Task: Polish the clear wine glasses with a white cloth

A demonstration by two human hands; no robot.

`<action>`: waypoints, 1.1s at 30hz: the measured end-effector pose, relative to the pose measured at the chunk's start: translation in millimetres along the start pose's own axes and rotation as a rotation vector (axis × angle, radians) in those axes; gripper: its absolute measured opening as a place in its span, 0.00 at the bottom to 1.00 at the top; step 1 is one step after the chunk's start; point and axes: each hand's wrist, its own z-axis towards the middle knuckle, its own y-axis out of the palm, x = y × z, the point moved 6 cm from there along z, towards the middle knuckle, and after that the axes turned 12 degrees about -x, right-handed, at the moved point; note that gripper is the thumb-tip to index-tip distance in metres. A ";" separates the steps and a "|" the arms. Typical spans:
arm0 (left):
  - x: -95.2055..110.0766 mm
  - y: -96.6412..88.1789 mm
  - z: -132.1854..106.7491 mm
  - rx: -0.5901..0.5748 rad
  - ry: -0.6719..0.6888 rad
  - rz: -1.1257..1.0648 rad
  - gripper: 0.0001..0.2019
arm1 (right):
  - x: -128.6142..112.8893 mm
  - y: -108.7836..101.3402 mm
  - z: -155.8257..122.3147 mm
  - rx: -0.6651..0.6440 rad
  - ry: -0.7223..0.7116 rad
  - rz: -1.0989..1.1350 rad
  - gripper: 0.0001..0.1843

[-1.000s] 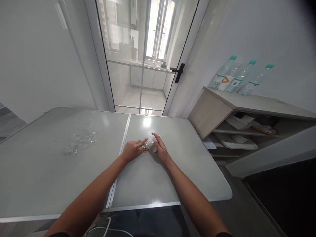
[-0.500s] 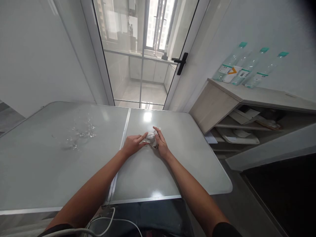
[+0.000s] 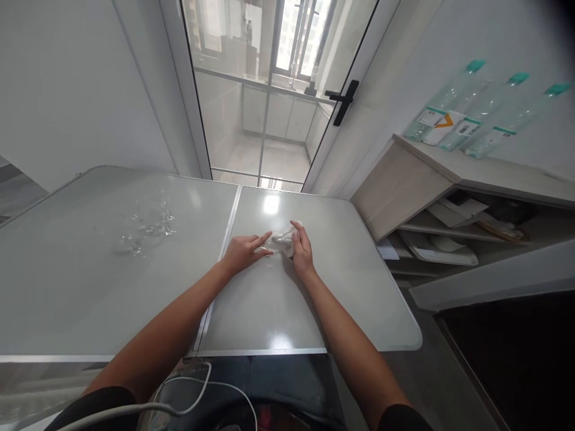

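A small crumpled clear wrapper or bag point(image 3: 279, 239) lies on the grey table point(image 3: 314, 299) just right of its centre seam. My left hand point(image 3: 242, 251) rests on the table beside it, fingers stretched out, the index tip touching its left end. My right hand point(image 3: 302, 248) presses on its right end with the fingers curled over it. What the crumpled thing is I cannot make out.
A heap of clear crumpled film point(image 3: 146, 230) lies on the table's left half. A glass door point(image 3: 269, 90) stands behind. To the right a wooden shelf unit point(image 3: 404, 185) carries three bottles point(image 3: 471, 111) and papers. A white cable point(image 3: 179, 401) hangs at my waist.
My head has tilted, so the table sits higher in view. Both hands stay on the small clear thing, which looks flatter and more stretched between them.
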 end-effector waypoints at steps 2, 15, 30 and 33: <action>1.5 1.3 1.0 -0.018 0.008 0.014 0.28 | 2.7 3.8 0.5 -0.031 0.035 0.097 0.24; -3.7 -2.6 0.1 -0.044 -0.042 -0.117 0.30 | -9.0 3.8 -1.7 -0.126 -0.028 -0.130 0.23; -2.5 -8.3 1.0 -0.044 -0.042 -0.112 0.23 | -13.5 10.8 2.2 -0.286 -0.031 0.007 0.25; -3.8 -9.4 0.6 -0.033 -0.043 -0.118 0.22 | -12.4 8.7 2.4 -0.286 -0.037 -0.074 0.23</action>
